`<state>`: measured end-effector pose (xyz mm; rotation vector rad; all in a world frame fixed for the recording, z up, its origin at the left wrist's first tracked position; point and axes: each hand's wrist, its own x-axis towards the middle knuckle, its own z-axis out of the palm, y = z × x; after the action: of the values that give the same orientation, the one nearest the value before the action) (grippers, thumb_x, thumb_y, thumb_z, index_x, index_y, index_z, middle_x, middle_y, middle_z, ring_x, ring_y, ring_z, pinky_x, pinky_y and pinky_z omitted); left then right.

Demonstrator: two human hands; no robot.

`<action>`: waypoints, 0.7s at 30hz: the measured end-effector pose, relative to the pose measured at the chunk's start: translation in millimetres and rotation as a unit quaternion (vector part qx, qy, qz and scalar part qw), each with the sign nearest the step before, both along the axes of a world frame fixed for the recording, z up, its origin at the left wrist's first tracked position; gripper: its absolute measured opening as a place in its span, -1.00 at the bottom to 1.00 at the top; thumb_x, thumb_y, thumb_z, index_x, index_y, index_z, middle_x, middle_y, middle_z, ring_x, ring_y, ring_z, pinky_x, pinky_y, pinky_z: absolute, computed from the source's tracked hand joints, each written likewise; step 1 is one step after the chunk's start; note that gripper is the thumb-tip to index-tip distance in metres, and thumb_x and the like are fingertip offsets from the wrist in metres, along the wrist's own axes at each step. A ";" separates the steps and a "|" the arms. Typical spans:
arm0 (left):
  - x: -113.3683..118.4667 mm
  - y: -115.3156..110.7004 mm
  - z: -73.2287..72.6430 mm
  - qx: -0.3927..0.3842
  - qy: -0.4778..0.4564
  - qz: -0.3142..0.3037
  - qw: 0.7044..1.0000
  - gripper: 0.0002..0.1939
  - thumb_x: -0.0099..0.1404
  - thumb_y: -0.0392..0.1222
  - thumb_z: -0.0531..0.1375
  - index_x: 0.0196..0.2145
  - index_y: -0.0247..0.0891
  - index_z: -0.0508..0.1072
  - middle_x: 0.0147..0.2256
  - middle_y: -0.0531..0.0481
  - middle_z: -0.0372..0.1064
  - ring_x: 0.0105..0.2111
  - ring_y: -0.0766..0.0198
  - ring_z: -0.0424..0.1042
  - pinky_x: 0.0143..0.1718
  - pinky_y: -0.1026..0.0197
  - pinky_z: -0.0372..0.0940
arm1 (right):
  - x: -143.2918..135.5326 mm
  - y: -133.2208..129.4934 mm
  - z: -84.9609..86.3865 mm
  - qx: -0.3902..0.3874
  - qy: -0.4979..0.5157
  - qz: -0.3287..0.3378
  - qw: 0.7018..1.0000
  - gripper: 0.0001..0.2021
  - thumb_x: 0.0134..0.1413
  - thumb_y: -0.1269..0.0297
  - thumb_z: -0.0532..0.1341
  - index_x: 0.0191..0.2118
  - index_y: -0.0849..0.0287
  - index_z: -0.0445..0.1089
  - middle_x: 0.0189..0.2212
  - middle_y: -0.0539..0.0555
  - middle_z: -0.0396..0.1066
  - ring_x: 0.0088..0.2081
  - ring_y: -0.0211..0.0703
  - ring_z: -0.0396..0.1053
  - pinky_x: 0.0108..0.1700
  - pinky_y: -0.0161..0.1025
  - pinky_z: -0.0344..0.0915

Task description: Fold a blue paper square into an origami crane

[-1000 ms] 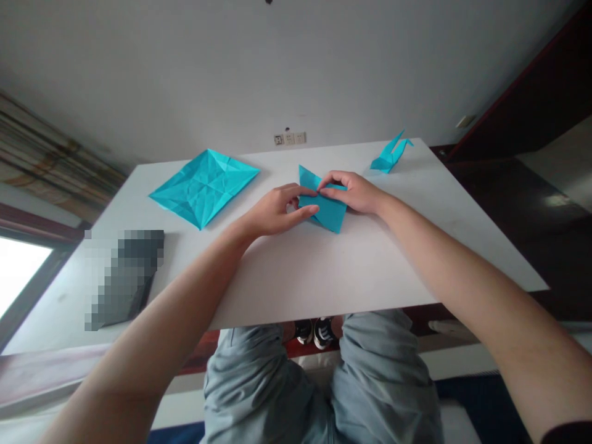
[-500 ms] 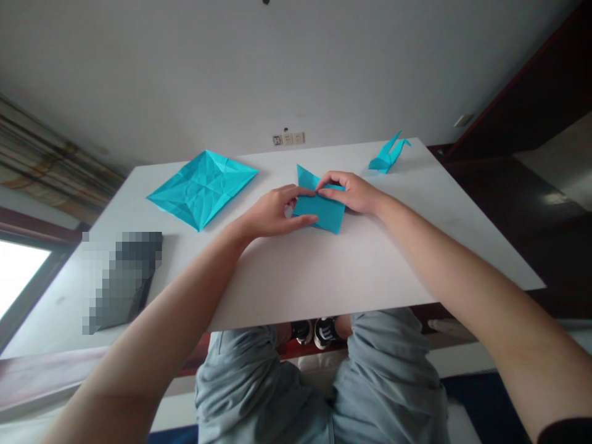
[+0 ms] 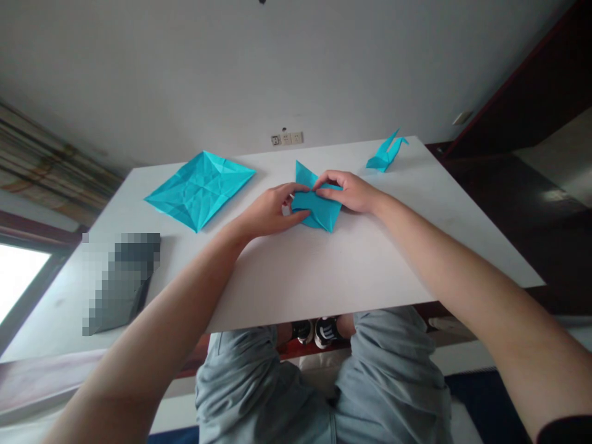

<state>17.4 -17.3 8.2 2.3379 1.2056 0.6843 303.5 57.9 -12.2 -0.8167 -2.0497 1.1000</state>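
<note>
A partly folded sheet of blue origami paper [image 3: 319,208] is between both hands at the middle of the white table [image 3: 324,277]. One pointed flap stands up at its far side, and its near edge bulges into a curved fold. My left hand [image 3: 277,209] grips its left side, with the thumb at the near edge and the index finger on top. My right hand [image 3: 346,190] pinches the upper layer near the centre, its thumb and index fingertips close to the left index fingertip. The fingertips partly hide the fold there.
An unfolded, creased blue sheet [image 3: 201,191] lies to the left. A folded blue paper crane [image 3: 386,154] stands at the back right. A dark pixelated object [image 3: 127,283] lies near the left edge. Wall sockets [image 3: 287,139] sit behind the table.
The near edge of the folded paper has lifted and bent; its flat front face now shows a crease and a curved opening. Both hands keep nearly the same place.
</note>
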 end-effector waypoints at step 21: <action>-1.3 1.2 -1.1 0.027 0.052 0.020 0.998 -0.18 0.47 -0.11 0.27 0.62 -0.29 0.51 0.33 -0.33 0.68 0.12 -0.12 0.70 0.23 -0.07 0.57 | 0.2 -1.5 1.8 -0.005 0.007 0.003 1.000 -0.66 0.25 -0.09 0.55 -0.04 0.02 0.73 0.05 0.13 0.81 0.12 0.21 0.68 0.36 0.15 0.57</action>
<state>16.1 -16.1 7.1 2.4271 1.2976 0.6219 303.7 56.4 -10.4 -0.8058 -2.0393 1.1170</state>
